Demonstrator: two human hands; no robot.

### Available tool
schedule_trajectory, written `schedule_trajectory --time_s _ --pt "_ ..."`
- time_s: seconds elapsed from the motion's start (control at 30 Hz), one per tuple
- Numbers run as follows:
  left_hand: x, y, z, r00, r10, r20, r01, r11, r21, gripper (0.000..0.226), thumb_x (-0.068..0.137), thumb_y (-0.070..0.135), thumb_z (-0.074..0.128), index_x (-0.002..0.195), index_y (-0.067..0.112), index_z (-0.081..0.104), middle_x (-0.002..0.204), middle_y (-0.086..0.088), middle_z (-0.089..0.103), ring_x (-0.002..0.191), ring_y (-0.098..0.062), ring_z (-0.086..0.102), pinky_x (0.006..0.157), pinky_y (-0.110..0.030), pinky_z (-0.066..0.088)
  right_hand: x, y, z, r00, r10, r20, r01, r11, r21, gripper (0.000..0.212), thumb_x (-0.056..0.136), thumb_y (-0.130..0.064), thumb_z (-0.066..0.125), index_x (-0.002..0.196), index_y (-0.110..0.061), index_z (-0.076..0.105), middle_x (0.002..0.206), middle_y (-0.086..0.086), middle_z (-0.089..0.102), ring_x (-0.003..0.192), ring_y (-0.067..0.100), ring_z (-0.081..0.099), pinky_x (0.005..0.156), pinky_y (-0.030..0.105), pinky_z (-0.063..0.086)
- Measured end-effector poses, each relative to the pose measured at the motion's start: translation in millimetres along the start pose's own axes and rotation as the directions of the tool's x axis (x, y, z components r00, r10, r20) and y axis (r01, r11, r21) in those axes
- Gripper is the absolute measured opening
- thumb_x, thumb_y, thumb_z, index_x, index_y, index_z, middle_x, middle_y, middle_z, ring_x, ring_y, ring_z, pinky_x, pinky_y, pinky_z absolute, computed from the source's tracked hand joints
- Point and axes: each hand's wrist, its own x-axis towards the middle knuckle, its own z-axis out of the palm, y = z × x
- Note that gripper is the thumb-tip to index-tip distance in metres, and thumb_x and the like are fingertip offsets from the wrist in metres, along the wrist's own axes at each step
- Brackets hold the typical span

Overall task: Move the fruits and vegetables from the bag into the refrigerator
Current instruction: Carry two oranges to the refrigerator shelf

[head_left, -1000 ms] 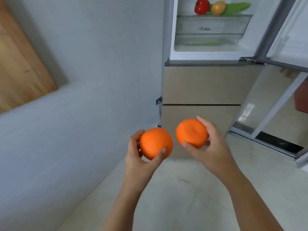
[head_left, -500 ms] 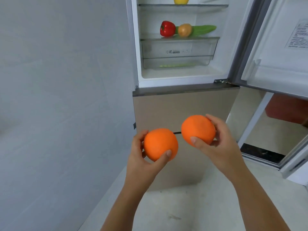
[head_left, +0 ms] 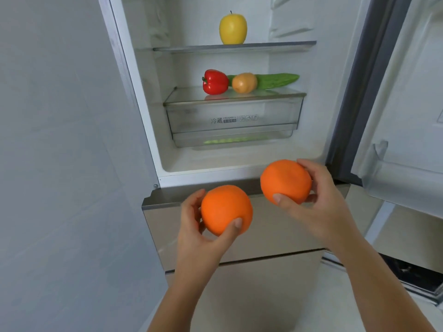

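My left hand (head_left: 199, 233) grips one orange (head_left: 225, 208) in front of the refrigerator's lower drawer fronts. My right hand (head_left: 321, 207) grips a second orange (head_left: 286, 179), held a little higher, just below the open compartment's sill. The refrigerator (head_left: 165, 178) stands open ahead. On its upper glass shelf sits a yellow apple (head_left: 233, 28). On the shelf below lie a red bell pepper (head_left: 214, 81), a potato (head_left: 244, 83) and a green cucumber (head_left: 278, 80). The bag is out of view.
A clear crisper drawer (head_left: 233, 116) sits under the vegetable shelf, with something green lying below it. The open fridge door (head_left: 407, 116) with its clear door bin hangs at the right. A grey wall (head_left: 60, 164) runs along the left.
The view has closed in on the refrigerator and tilted up, bringing the apple shelf into sight. Both hands have risen with their oranges toward the open compartment.
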Motion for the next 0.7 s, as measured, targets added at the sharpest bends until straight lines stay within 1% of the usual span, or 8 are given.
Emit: schedule_trajectory --time_s 0.13,0.2,0.3,0.4,0.5,0.57,0.63,0.7 --pt "40.2 -3.0 12.3 0.999 0.020 -0.036 -0.020 1.000 -0.011 0.071 0.046 0.057 0.069 0.110 0.049 0.039 0.115 0.026 0.045 0.099 0.016 0.049 0.071 -0.011 0.049 38.5 10.2 1.7 0.999 -0.043 -0.001 0.043 0.999 0.031 0.069 0.067 -0.025 0.077 0.121 -0.037 0.035 0.122 -0.008 0.044 0.105 0.015 0.049 0.074 0.013 0.039" --pt "61.4 -4.7 17.8 0.997 0.045 -0.060 -0.047 0.999 -0.025 0.071 0.046 0.056 0.069 0.110 0.047 0.040 0.114 0.025 0.047 0.100 0.013 0.050 0.072 -0.016 0.050 55.9 14.1 0.8 0.998 -0.059 -0.012 0.059 0.998 0.021 0.068 0.065 -0.032 0.076 0.120 -0.039 0.035 0.121 -0.010 0.043 0.105 0.015 0.049 0.074 0.016 0.040" --pt "97.2 -5.1 25.0 0.993 0.098 -0.072 -0.101 0.994 -0.047 0.066 0.047 0.053 0.069 0.107 0.045 0.042 0.111 0.028 0.049 0.099 0.009 0.053 0.072 -0.015 0.050 83.0 15.2 1.1 0.997 -0.073 -0.018 0.073 0.997 0.020 0.069 0.055 -0.048 0.066 0.116 -0.044 0.034 0.117 -0.018 0.042 0.101 0.009 0.049 0.071 0.015 0.040" --pt "136.3 -0.7 29.2 0.983 0.170 -0.073 -0.177 0.980 -0.095 0.061 0.049 0.048 0.070 0.104 0.039 0.044 0.110 0.022 0.052 0.097 0.004 0.056 0.073 -0.014 0.049 117.1 11.0 6.2 0.994 -0.098 -0.042 0.099 0.995 0.008 0.074 0.052 -0.052 0.064 0.120 -0.042 0.035 0.115 -0.025 0.041 0.099 0.002 0.049 0.071 0.015 0.040" --pt "176.9 7.5 31.7 0.963 0.259 -0.072 -0.266 0.957 -0.114 0.059 0.052 0.045 0.071 0.104 0.038 0.044 0.112 0.015 0.051 0.097 0.001 0.056 0.072 -0.013 0.048 158.9 2.7 12.4 0.984 -0.150 -0.099 0.153 0.988 0.019 0.074 0.052 -0.053 0.064 0.119 -0.044 0.035 0.117 -0.020 0.041 0.100 0.003 0.049 0.074 0.018 0.042" --pt "204.6 12.5 32.0 0.946 0.317 -0.068 -0.323 0.941 -0.098 0.059 0.053 0.046 0.071 0.105 0.041 0.044 0.111 0.023 0.050 0.100 0.001 0.055 0.073 -0.013 0.048 188.2 -4.4 14.6 0.975 -0.183 -0.124 0.190 0.981 0.046 0.073 0.051 -0.055 0.066 0.117 -0.046 0.035 0.118 -0.022 0.041 0.103 0.004 0.050 0.074 0.019 0.043" --pt "230.9 16.9 30.3 0.928 0.368 -0.051 -0.371 0.927 -0.051 0.060 0.054 0.049 0.071 0.106 0.049 0.042 0.108 0.036 0.048 0.102 0.004 0.053 0.074 -0.012 0.048 215.7 -11.6 14.8 0.963 -0.224 -0.151 0.233 0.972 0.043 0.075 0.054 -0.058 0.076 0.117 -0.045 0.037 0.116 -0.027 0.041 0.103 0.002 0.051 0.074 0.017 0.043" --pt "255.1 22.0 27.9 0.909 0.413 -0.045 -0.414 0.910 0.003 0.060 0.053 0.053 0.070 0.104 0.058 0.039 0.107 0.042 0.045 0.102 0.007 0.052 0.075 -0.011 0.047 242.6 -17.9 14.2 0.943 -0.267 -0.198 0.275 0.961 0.016 0.073 0.052 -0.058 0.074 0.115 -0.047 0.039 0.113 -0.028 0.043 0.101 0.000 0.052 0.075 0.016 0.043"
